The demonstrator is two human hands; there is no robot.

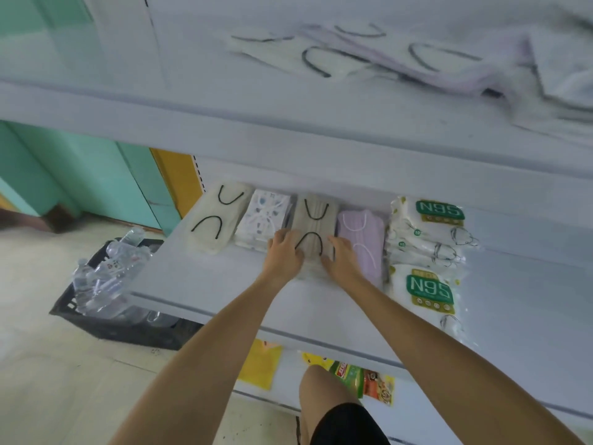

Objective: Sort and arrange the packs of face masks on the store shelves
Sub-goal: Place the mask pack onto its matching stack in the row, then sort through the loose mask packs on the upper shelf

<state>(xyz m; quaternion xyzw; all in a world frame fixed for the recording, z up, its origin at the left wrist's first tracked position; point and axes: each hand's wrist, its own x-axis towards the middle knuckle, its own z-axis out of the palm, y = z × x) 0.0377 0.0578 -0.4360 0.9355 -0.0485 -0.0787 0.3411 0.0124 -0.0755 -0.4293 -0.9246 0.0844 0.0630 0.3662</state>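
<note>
Now left hand (284,252), right hand (341,256) clamp beige pack (316,216) by long edges on shelf (199,284); likely light, soft, slippery film.

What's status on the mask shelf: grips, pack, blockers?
Left grip and right grip clasp the beige mask pack, one per side. Pack flat on middle shelf. Tight flanks: patterned pack, lilac pack.

shop | white retail shelves (224,284) | packaged face masks (426,226) in rows
</note>
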